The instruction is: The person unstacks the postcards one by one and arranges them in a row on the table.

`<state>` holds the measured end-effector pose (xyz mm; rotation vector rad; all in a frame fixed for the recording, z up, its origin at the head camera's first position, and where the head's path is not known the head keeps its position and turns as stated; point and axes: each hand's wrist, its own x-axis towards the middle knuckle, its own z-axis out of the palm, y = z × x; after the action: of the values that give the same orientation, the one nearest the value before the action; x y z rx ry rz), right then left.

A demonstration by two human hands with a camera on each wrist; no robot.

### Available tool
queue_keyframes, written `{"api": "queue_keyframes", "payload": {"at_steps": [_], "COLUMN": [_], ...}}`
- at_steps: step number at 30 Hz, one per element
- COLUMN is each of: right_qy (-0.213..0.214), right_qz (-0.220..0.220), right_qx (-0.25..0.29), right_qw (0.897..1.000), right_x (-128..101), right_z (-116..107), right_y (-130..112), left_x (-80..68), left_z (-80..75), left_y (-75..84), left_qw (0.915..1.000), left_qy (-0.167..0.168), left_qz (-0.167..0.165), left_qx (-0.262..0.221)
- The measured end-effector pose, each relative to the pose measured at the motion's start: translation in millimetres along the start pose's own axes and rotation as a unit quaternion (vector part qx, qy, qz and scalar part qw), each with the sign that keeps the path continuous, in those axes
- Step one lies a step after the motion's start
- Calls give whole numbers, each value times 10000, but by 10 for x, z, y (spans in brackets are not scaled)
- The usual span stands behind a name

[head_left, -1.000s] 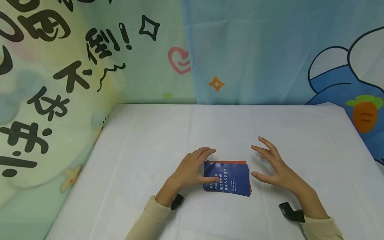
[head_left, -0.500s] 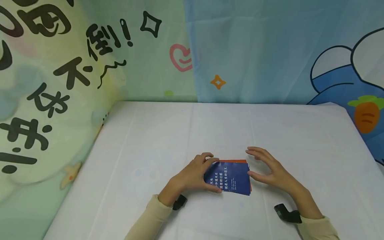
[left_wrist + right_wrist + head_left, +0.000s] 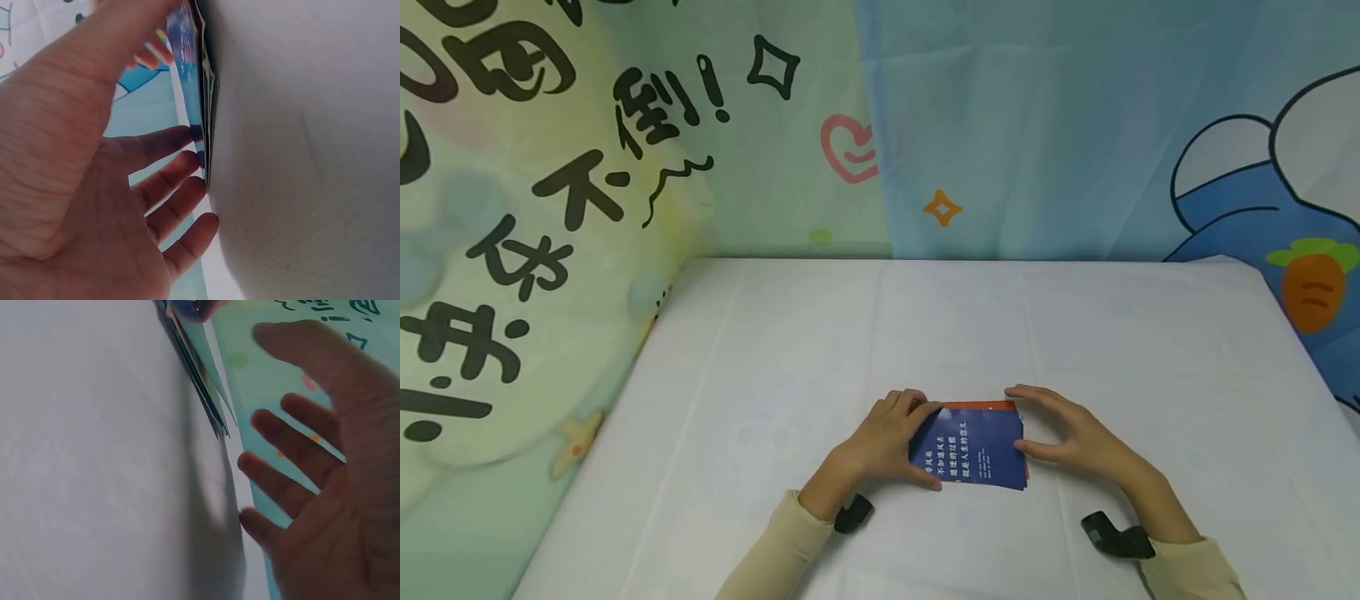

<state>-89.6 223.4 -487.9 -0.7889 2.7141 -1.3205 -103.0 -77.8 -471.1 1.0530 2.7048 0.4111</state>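
Spanning the left end of the stack (image 3: 977, 446), the left hand (image 3: 883, 442) curls its thumb round to the near edge and its forefinger to the far edge. The stack lies between them, flat on the table (image 3: 790, 350), with its right half sticking out beyond the grip. In the left wrist view the fingers (image 3: 176, 206) meet the side of the stack, the lowest fingertip falling past its end.

The right hand (image 3: 1082, 437) is spread wide around the opposite end and grips nothing. Its thumb points at the right edge and its forefinger at the far right corner; from above the thumb tip appears to reach the edge, but whether it touches I cannot tell. In the right wrist view its fingers are parted and stand clear of the stack's layered edge.

The top sheet is dark blue with white writing, and an orange sheet (image 3: 988, 405) peeks out along the far side. Black wrist cameras (image 3: 1117, 537) sit below both hands, next to pale sleeves (image 3: 1195, 571). A printed cloth (image 3: 1037, 125) stands behind the table.
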Motion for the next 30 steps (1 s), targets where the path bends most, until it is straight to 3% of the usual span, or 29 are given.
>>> {"api": "queue_keyframes", "payload": {"at_steps": [4,11,20,30], "right_qy": [-299,-371,-498,-516], "right_qz": [395,-232,-193,-367], "right_qx": [232,217,298,306], "right_qw": [9985,9988,9981,9975], "right_x": [-17,-38,-54,-52], "right_z": [15,12,19,1], "right_y": [43,150,211,203], "left_x": [1,17,28,7], "left_z": [-3,-4,4,4], "left_y": [1,3,-7,-25], "left_qw": [10000,10000,10000,9984], "left_qy": [19,10,-22,-93], "left_qz": [-5,22,39,-65], "left_qx": [-18,-40,-64,-548]}}
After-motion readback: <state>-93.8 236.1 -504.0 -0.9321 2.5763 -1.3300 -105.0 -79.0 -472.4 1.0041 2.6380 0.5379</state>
